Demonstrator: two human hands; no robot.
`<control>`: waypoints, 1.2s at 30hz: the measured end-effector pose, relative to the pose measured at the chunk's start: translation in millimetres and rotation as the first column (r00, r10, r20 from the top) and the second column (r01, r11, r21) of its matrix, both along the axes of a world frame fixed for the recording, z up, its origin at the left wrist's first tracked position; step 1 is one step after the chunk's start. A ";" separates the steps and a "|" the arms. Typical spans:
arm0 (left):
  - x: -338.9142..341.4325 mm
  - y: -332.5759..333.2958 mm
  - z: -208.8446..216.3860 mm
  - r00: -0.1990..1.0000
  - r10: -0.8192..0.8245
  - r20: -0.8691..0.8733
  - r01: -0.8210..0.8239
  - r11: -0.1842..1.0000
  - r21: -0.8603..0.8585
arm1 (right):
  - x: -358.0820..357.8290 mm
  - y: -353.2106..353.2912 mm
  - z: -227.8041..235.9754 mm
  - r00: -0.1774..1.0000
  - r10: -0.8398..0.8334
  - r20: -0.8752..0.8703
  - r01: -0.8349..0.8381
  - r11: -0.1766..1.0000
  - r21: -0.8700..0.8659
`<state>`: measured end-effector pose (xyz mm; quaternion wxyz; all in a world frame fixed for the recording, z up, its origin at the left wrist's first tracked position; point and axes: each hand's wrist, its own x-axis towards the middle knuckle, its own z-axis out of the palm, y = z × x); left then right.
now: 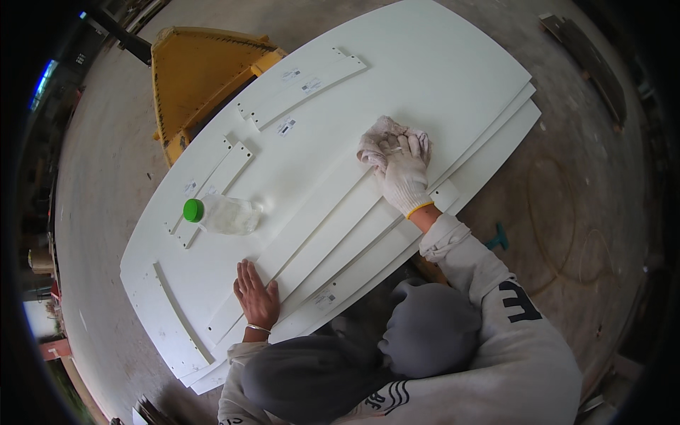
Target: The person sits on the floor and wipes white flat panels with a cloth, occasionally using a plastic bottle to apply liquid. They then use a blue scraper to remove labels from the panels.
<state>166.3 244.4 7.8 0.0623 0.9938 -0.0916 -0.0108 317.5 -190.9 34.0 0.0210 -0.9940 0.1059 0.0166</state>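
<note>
My right hand, in a white knit glove with a yellow cuff edge, presses a crumpled pale rag onto a long white strip. My left hand is bare, with a bangle at the wrist. It lies flat, fingers stretched, near the other end of the long white strip. Several such strips lie side by side across a stack of large white panels with rounded edges. Left of the strips, a clear plastic bottle with a green cap rests on its side.
Shorter white pieces with holes and labels lie on the panel's far side; a curved white strip is at its left end. A yellow metal frame stands beyond the stack. On the concrete floor lie a teal tool and a dark long piece.
</note>
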 end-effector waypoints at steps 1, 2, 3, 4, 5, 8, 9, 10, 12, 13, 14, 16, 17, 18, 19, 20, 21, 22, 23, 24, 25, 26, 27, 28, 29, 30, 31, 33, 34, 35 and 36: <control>3.0 -1.1 0.8 1.000 -0.002 0.010 0.002 1.000 -0.006 | 1.8 -2.9 0.6 1.000 0.017 -0.015 -0.017 1.000 -0.004; -1.4 -0.7 -0.2 1.000 -0.001 0.000 0.001 1.000 -0.014 | -1.9 3.5 11.9 0.998 0.037 -0.050 -0.037 0.999 -0.009; -2.8 1.9 -0.8 1.000 -0.008 0.009 0.009 1.000 -0.026 | 12.7 5.5 26.3 0.966 -0.030 -0.257 0.020 0.999 -0.041; -3.9 1.8 -1.0 1.000 -0.003 0.001 0.003 1.000 -0.013 | 9.5 9.8 22.8 0.983 -0.041 -0.180 0.036 0.999 -0.029; -6.3 1.8 -1.0 1.000 0.003 -0.008 -0.003 1.000 -0.001 | 2.0 16.3 11.7 0.994 -0.052 -0.101 0.050 0.999 -0.015; 4.5 -7.7 -1.2 1.000 0.014 0.011 -0.014 1.000 -0.019 | -2.0 4.9 -17.5 0.993 -0.038 0.113 0.048 0.996 -0.081; -1.4 -3.4 -0.8 1.000 0.023 0.000 -0.023 1.000 -0.018 | 4.0 8.4 -15.4 0.997 -0.061 0.043 0.065 0.995 -0.079; -3.0 -1.7 -0.1 1.000 0.021 0.002 -0.021 1.000 -0.017 | 14.6 9.1 -8.3 0.996 -0.087 -0.016 0.085 0.993 -0.088; -4.2 0.7 1.3 1.000 0.017 0.017 -0.017 1.000 -0.020 | 14.9 15.6 -2.5 0.994 -0.105 -0.027 0.101 0.990 -0.101; -3.0 1.9 2.7 1.000 0.020 0.012 -0.019 0.999 -0.026 | 8.5 18.9 -4.2 0.995 -0.094 0.024 0.096 0.990 -0.100; -0.5 2.5 3.5 1.000 0.020 0.016 -0.019 0.999 -0.027 | 4.7 20.1 -5.4 0.994 -0.083 0.074 0.090 0.991 -0.099; -1.4 -3.1 2.8 1.000 0.013 -0.003 -0.013 0.999 -0.032 | 5.2 0.1 -12.5 0.996 0.028 0.087 -0.012 0.984 -0.175; -5.3 -0.2 3.2 1.000 0.019 -0.002 -0.019 0.999 -0.036 | 15.3 1.4 -2.8 0.999 -0.036 -0.022 0.032 0.986 -0.166; -1.6 0.0 2.8 1.000 0.013 0.012 -0.012 0.999 -0.048 | 22.5 0.6 7.3 0.987 -0.112 -0.118 0.090 0.981 -0.172; -0.3 0.0 3.3 1.000 0.006 0.027 -0.004 0.998 -0.059 | 22.6 1.0 -0.2 0.985 -0.172 0.003 0.170 0.974 -0.150; -1.7 -1.0 4.3 1.000 0.018 0.012 -0.017 0.998 -0.053 | 19.0 5.7 -3.1 0.992 -0.117 0.047 0.122 0.984 -0.129; -2.2 -3.1 4.7 1.000 0.027 0.000 -0.027 0.999 -0.046 | 11.7 12.0 -5.5 0.993 -0.066 0.093 0.076 0.991 -0.111; -2.2 -4.1 4.9 0.999 0.039 -0.012 -0.039 0.999 -0.037 | 3.4 21.6 -5.8 0.990 -0.014 0.140 0.027 0.995 -0.092; -1.2 -3.0 6.2 0.999 0.052 -0.012 -0.053 0.998 -0.026 | -8.8 35.1 -8.5 0.971 0.185 0.153 -0.168 0.979 -0.118; -2.7 -5.0 5.6 0.998 0.054 -0.023 -0.054 0.998 -0.024 | -25.9 54.3 -6.9 0.958 0.256 0.131 -0.250 0.966 -0.058; -1.4 -5.8 5.1 0.998 0.053 -0.028 -0.053 0.998 -0.019 | -39.4 78.6 -4.9 0.938 0.324 0.120 -0.327 0.945 0.005; -0.4 -7.4 3.8 0.998 0.049 -0.032 -0.049 0.998 -0.029 | -52.2 98.0 -6.3 0.852 0.499 0.159 -0.511 0.858 0.046; -1.5 -7.7 3.9 0.998 0.042 -0.036 -0.044 0.998 -0.033 | -64.1 110.9 -20.2 0.762 0.583 0.282 -0.631 0.766 0.121; -2.3 -4.6 4.8 0.998 0.046 -0.038 -0.047 0.998 -0.030 | -61.4 109.4 -23.7 0.757 0.585 0.291 -0.638 0.758 0.136; -1.6 -2.8 4.3 0.999 0.036 -0.019 -0.037 0.998 -0.043 | -57.8 106.4 -27.1 0.752 0.587 0.300 -0.645 0.749 0.150; -1.5 0.1 3.5 1.000 0.029 -0.006 -0.030 0.999 -0.037 | -54.4 104.1 -30.0 0.744 0.594 0.305 -0.656 0.735 0.169; -4.4 3.5 3.0 1.000 0.029 0.003 -0.029 0.999 -0.030 | -44.5 89.0 -21.2 0.803 0.538 0.257 -0.586 0.792 0.172; -0.1 -2.5 2.7 1.000 0.012 0.023 -0.011 0.999 -0.036 | -6.2 35.1 -33.4 0.910 0.295 0.293 -0.332 0.939 0.087; 0.2 -4.3 3.9 1.000 0.015 0.023 -0.014 0.999 -0.035 | 10.1 5.7 -30.6 0.934 0.180 0.309 -0.208 0.976 0.061; -0.9 -4.6 5.0 1.000 0.017 0.022 -0.016 0.999 -0.030 | 29.5 -8.5 -13.6 0.983 0.073 0.171 -0.082 0.996 0.043; 2.7 -13.9 1.8 1.000 0.012 0.013 -0.011 0.999 -0.038 | 41.1 -27.4 -20.5 0.979 -0.051 0.197 0.046 0.999 0.027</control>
